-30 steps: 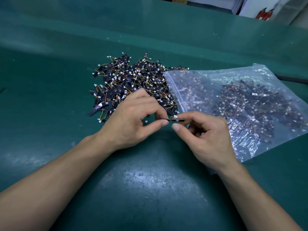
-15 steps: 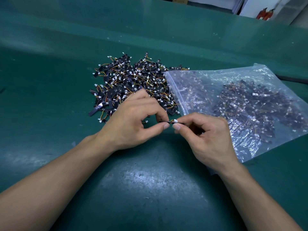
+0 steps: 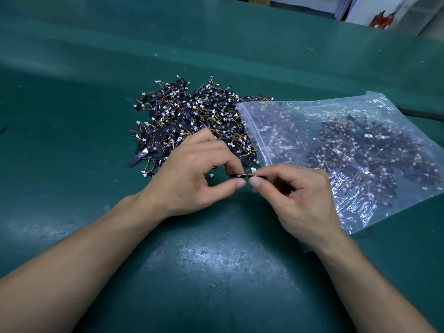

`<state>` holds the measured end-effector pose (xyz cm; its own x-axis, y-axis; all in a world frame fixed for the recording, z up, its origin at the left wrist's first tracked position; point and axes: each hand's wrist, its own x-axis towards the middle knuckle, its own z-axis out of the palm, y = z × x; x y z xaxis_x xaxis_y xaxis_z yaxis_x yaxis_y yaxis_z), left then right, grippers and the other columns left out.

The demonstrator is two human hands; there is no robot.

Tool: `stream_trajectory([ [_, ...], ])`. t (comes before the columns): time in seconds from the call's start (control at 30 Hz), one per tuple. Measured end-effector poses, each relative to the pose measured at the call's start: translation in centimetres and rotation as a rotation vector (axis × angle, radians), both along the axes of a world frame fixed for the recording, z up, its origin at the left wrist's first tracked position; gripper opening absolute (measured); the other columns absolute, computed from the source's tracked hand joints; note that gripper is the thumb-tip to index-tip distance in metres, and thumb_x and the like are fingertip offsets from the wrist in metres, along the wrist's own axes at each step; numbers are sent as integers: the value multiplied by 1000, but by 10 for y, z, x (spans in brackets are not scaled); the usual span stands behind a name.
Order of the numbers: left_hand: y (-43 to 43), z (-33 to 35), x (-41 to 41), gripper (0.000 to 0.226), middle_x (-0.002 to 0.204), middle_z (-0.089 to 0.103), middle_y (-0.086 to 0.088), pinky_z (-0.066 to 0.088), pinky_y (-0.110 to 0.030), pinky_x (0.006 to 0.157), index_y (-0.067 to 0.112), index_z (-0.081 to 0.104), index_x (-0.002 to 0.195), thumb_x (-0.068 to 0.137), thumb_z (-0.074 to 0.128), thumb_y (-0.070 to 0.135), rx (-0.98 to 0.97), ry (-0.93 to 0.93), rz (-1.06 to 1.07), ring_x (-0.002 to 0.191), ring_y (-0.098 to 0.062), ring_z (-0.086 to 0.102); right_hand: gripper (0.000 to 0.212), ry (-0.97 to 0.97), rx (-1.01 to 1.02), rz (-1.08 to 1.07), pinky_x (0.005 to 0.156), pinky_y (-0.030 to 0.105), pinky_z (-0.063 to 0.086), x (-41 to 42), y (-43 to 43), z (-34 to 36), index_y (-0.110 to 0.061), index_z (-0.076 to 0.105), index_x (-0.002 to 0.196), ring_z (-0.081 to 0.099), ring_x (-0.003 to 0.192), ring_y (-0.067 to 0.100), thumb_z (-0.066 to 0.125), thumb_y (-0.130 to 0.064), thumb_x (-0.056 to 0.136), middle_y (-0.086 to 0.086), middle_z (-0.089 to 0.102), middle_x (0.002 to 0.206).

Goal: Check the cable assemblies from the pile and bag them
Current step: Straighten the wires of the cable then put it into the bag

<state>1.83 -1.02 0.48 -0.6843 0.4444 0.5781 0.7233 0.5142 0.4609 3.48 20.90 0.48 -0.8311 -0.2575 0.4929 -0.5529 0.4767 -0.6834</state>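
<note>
A pile of small cable assemblies (image 3: 192, 116), black strips with coloured wires and white connectors, lies on the green table. To its right lies a clear zip bag (image 3: 348, 150) holding many more, its open mouth facing the pile. Between them, just above the table, my left hand (image 3: 192, 174) and my right hand (image 3: 295, 191) pinch one cable assembly (image 3: 247, 174) by its two ends, thumb and fingers curled round the thin black strip. Its white connector sticks up at the middle.
The green table (image 3: 216, 272) spreads wide in front of my arms. A raised green ledge (image 3: 216, 56) runs behind the pile. Red objects (image 3: 383, 19) stand far off at the back right.
Both hands keep the same strip between them; it has turned slightly and the white connector now shows on top. The pile and bag have not moved.
</note>
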Motion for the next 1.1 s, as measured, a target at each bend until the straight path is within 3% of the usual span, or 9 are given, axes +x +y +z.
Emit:
stream_trajectory([
  [0.1,0,0,0,11,86,70,7,46,-38,76,15,75,91,88,79,24,1,-10,2,81,-24,56,3,-5,-7,-3,53,20,44,0,0,1,-17,80,87,58,54,12,78,-19,86,-11,72,70],
  [0.27,1,0,0,8,84,69,8,45,-36,76,16,75,86,92,75,21,-16,13,13,79,-22,54,14,-26,-30,-7,54,10,38,2,-1,1,-31,74,92,55,51,10,79,-22,83,-22,64,69],
  [0.47,0,1,0,6,83,69,8,46,-36,76,17,75,87,91,76,21,-14,5,9,79,-21,54,4,-32,-12,-9,54,10,37,1,-1,0,-21,78,89,53,51,8,78,-20,85,-24,63,68],
  [0.67,1,-1,-1,11,85,70,6,47,-39,76,14,76,92,88,79,24,-4,-12,2,81,-23,57,2,14,18,-7,53,21,45,1,1,2,-18,79,87,59,54,10,76,-18,87,-11,72,69],
  [0.93,1,1,0,10,83,70,6,44,-35,75,13,74,84,92,73,19,-11,15,11,78,-22,53,14,-53,-53,-11,53,11,39,3,-1,1,-32,73,94,55,49,13,78,-24,84,-16,67,74],
  [1.1,1,1,0,9,84,70,6,45,-35,76,13,75,86,92,74,20,-7,20,9,78,-23,55,7,-44,-36,-19,54,11,38,3,-2,0,-26,76,90,53,51,10,76,-20,86,-17,65,67],
])
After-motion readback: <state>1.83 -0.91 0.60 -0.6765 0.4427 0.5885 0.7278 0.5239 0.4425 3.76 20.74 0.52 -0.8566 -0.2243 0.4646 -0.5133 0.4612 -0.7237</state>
